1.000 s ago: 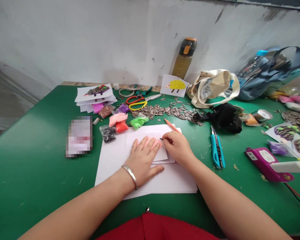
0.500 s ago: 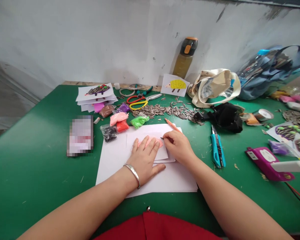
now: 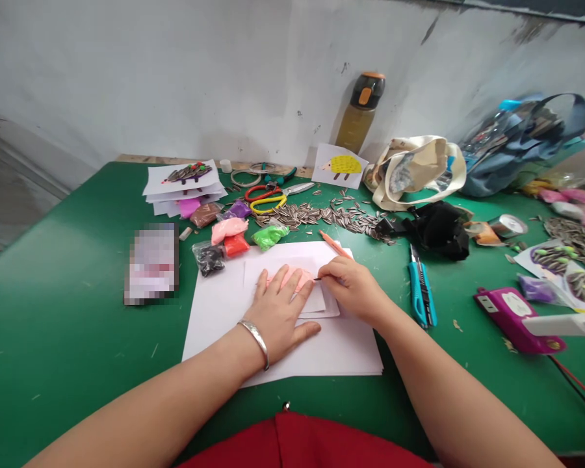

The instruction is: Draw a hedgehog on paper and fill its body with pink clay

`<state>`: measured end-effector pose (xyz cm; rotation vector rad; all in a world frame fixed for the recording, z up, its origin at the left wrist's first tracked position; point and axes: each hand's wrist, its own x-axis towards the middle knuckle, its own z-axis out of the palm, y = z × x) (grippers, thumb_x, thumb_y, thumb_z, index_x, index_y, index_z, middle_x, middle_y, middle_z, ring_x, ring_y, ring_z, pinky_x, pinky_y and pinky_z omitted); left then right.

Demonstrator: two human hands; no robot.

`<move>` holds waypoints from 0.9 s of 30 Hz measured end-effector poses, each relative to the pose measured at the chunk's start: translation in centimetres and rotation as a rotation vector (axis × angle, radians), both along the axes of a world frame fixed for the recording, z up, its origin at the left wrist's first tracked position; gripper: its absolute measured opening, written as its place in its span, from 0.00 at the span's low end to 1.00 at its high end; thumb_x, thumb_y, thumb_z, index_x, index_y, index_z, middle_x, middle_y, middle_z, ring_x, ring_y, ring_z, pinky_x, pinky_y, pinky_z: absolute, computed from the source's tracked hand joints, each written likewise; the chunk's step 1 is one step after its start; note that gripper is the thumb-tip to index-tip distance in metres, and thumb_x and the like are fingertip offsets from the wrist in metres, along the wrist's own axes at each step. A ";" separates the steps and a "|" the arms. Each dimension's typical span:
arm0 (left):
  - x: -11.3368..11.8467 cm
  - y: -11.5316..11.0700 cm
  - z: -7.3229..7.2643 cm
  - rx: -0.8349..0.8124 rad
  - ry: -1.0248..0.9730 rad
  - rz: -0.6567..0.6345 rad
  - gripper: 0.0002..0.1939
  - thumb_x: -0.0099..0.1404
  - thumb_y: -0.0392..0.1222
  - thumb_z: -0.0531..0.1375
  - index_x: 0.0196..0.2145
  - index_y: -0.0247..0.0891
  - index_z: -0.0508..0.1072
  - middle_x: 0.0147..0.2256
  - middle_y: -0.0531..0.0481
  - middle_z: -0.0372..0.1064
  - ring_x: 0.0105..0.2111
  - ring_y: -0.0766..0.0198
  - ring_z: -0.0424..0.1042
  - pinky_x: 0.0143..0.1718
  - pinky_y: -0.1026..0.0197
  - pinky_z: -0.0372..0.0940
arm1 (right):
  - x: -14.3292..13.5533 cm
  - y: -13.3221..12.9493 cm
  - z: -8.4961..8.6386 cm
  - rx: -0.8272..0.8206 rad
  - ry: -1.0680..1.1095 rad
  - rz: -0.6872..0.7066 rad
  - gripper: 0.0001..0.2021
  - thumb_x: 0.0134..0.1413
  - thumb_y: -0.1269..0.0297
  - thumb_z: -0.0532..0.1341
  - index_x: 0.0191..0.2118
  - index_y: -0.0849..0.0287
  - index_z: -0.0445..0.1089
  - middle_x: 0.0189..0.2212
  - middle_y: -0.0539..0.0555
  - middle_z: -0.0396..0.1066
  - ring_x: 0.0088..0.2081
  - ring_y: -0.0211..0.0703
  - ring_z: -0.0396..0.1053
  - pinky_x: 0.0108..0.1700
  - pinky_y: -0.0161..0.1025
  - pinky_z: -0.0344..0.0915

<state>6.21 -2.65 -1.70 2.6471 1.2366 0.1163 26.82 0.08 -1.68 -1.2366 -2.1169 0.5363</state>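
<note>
My left hand (image 3: pixel 279 311), with a silver bangle on the wrist, lies flat, fingers spread, on a small white card (image 3: pixel 314 300). Under its fingertips is a flat pink clay shape (image 3: pixel 295 278), partly hidden. My right hand (image 3: pixel 348 286) pinches a thin dark-tipped tool (image 3: pixel 317 279); its tip touches the right end of the pink shape, and most of the tool is hidden in the fingers. An orange pen (image 3: pixel 332 243) shows just behind that hand. The card rests on larger white sheets (image 3: pixel 214 338).
Bags of coloured clay (image 3: pixel 229 229), red-and-yellow-handled scissors (image 3: pixel 273 198) and sunflower seeds (image 3: pixel 302 214) lie beyond the sheets. To the right are a teal utility knife (image 3: pixel 422 289) and a purple device (image 3: pixel 517 318). A bottle (image 3: pixel 361 114) stands by the wall.
My right hand has moved slightly toward me, taking the dark tip down along the right end of the pink shape. My left hand stays pressed flat. The view has shifted slightly.
</note>
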 end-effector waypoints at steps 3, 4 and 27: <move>0.1 0.0 0.0 -0.001 -0.013 0.004 0.38 0.66 0.63 0.51 0.65 0.36 0.55 0.65 0.36 0.51 0.65 0.39 0.45 0.61 0.30 0.38 | 0.3 0.1 0.2 0.021 -0.045 0.054 0.14 0.56 0.77 0.54 0.33 0.54 0.74 0.29 0.54 0.72 0.65 0.51 0.52 0.60 0.53 0.60; 0.2 0.0 0.0 -0.002 -0.015 0.008 0.38 0.65 0.62 0.51 0.65 0.36 0.56 0.65 0.36 0.51 0.65 0.39 0.45 0.61 0.30 0.38 | 0.3 0.1 0.2 0.032 -0.056 0.063 0.14 0.56 0.77 0.54 0.33 0.53 0.74 0.28 0.54 0.72 0.64 0.51 0.55 0.61 0.54 0.58; 0.1 0.2 0.4 -0.075 0.023 0.019 0.39 0.65 0.60 0.53 0.66 0.34 0.52 0.66 0.39 0.47 0.66 0.41 0.42 0.63 0.33 0.35 | -0.6 0.1 0.2 0.116 -0.237 0.103 0.13 0.59 0.75 0.53 0.34 0.56 0.74 0.25 0.51 0.69 0.36 0.45 0.71 0.61 0.55 0.56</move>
